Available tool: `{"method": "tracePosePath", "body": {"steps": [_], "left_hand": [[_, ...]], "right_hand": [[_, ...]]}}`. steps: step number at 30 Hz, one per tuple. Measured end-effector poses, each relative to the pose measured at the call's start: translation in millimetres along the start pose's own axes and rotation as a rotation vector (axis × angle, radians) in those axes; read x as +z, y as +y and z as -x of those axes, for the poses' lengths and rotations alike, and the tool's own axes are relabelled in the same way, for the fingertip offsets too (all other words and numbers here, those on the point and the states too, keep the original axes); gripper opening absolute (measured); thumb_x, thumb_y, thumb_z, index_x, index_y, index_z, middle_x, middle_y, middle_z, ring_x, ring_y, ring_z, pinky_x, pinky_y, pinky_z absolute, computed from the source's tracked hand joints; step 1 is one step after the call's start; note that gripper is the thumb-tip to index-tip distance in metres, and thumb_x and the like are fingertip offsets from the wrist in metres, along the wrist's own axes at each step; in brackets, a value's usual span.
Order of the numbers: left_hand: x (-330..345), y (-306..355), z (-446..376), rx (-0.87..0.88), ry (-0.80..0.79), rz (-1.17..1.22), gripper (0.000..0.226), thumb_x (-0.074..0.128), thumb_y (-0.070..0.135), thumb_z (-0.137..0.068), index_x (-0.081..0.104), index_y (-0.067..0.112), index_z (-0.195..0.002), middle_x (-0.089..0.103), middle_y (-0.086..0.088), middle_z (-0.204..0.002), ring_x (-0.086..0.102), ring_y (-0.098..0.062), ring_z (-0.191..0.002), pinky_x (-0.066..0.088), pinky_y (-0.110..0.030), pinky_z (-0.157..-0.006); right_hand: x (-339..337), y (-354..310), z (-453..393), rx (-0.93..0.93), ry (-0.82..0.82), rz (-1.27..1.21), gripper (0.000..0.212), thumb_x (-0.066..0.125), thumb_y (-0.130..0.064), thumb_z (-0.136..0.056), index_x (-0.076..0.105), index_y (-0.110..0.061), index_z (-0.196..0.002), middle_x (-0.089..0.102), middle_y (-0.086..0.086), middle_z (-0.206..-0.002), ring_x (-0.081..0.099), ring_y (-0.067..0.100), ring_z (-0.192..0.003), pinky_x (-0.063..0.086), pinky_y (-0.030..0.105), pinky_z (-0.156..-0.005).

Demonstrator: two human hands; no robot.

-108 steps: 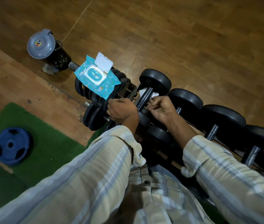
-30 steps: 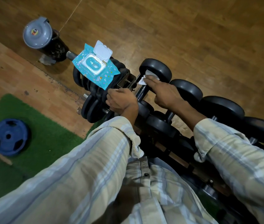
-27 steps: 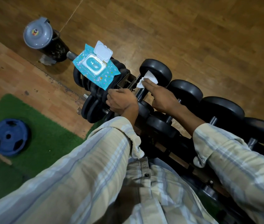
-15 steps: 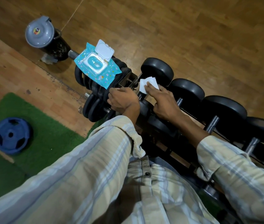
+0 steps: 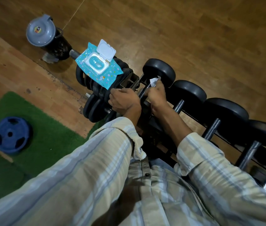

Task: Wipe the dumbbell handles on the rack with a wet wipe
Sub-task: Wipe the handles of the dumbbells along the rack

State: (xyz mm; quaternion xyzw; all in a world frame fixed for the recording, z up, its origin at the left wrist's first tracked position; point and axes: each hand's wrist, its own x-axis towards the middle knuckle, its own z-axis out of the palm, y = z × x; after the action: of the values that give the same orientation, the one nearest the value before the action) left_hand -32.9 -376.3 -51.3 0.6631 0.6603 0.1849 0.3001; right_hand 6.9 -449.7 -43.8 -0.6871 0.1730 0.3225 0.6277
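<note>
Head view: blue weight plate (image 5: pixel 11 135) on green mat, wipes pack (image 5: pixel 98 66) lid open atop stacked plates at rack's left end. Left hand (image 5: pixel 122 100) grips the rack end; right hand (image 5: pixel 156 93) clutches wet wipe (image 5: pixel 153 81) round first dumbbell handle (image 5: pixel 142 93).

right hand (image 5: pixel 157 93) grips wet wipe (image 5: pixel 153 81) round dumbbell handle (image 5: pixel 142 93) | left hand (image 5: pixel 122 100) on rack

Right hand (image 5: pixel 157 93) hides most of the wipe (image 5: pixel 153 81).
</note>
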Motion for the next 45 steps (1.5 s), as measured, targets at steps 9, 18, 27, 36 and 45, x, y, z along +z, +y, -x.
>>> {"method": "tracePosePath", "body": {"steps": [9, 18, 27, 36, 45], "left_hand": [[1, 0, -1, -0.002, 0.021, 0.006, 0.015, 0.054, 0.019, -0.088, 0.065, 0.012, -0.096, 0.068, -0.012, -0.107, 0.058, -0.035, -0.108, 0.044, -0.042, -0.088], [1, 1, -1, -0.006, 0.011, -0.003, 0.017, 0.053, 0.019, -0.089, 0.065, 0.011, -0.099, 0.067, -0.012, -0.108, 0.057, -0.034, -0.11, 0.043, -0.041, -0.088], [-11, 1, 2, 0.026, -0.09, 0.022, 0.019, 0.051, 0.017, -0.092, 0.064, 0.007, -0.103, 0.065, -0.015, -0.111, 0.057, -0.035, -0.11, 0.041, -0.035, -0.09], [-42, -6, 5, 0.116, -0.238, -0.005, 0.013, 0.059, 0.022, -0.093, 0.064, 0.012, -0.1, 0.063, -0.014, -0.113, 0.059, -0.034, -0.111, 0.046, -0.039, -0.091], [-78, -12, 24, 0.19, -0.345, 0.036, 0.005, 0.064, 0.021, -0.087, 0.06, 0.021, -0.09, 0.061, -0.011, -0.115, 0.057, -0.034, -0.113, 0.049, -0.046, -0.096]], "right_hand": [[-34, -8, -32, 0.288, -0.199, -0.558, 0.06, 0.07, -0.014, -0.039, 0.049, -0.02, -0.095, 0.059, 0.007, -0.101, 0.056, 0.031, -0.096, 0.046, 0.044, -0.101], [-27, 2, -4, 0.429, -0.232, -0.281, 0.026, 0.04, -0.001, -0.08, 0.054, -0.013, -0.062, 0.048, 0.001, -0.059, 0.045, 0.014, -0.043, 0.046, 0.024, -0.045], [-24, 5, -2, 0.273, -0.006, 0.237, 0.013, 0.078, -0.009, -0.082, 0.065, -0.009, -0.084, 0.061, 0.008, -0.064, 0.056, 0.017, -0.049, 0.05, 0.032, -0.052], [-37, -5, 18, 0.213, 0.042, 0.097, 0.024, 0.064, 0.004, -0.07, 0.06, -0.004, -0.093, 0.059, 0.019, -0.082, 0.064, 0.031, -0.062, 0.06, 0.057, -0.071], [-55, -10, 68, 0.165, 0.033, -0.181, 0.021, 0.082, -0.006, -0.075, 0.071, -0.005, -0.093, 0.072, 0.014, -0.102, 0.072, 0.029, -0.085, 0.063, 0.044, -0.081]]}}
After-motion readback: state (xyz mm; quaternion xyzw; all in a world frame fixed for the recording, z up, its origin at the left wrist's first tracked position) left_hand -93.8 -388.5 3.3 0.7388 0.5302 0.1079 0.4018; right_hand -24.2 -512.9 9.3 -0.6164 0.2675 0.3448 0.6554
